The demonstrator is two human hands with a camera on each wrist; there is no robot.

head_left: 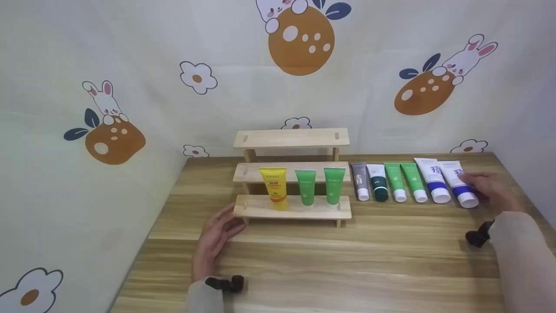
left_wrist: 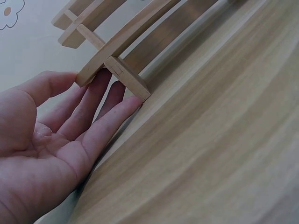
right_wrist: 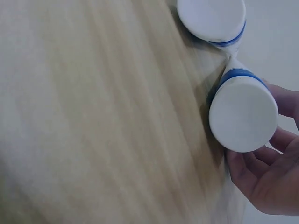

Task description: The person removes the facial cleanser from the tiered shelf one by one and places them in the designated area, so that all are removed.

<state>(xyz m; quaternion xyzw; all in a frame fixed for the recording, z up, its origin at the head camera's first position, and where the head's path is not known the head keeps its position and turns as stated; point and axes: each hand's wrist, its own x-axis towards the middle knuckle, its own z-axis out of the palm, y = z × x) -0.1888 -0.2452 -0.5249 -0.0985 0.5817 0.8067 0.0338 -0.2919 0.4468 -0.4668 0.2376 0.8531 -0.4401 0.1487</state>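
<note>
A three-tier wooden display stand stands on the table. My left hand grips its lower left corner: in the left wrist view the thumb touches the end of the bottom shelf board, with fingers around the short leg. At the far right, my right hand holds the outermost white and blue squeeze tube, thumb over its top and fingers along its right side. The round white cap of this tube faces the right wrist camera. Another white and blue tube lies beside it.
On the bottom shelf stand a yellow tube and two green tubes. Right of the stand lie a grey tube, a white and dark green tube and two green tubes, in a row. A patterned cloth wall rises behind.
</note>
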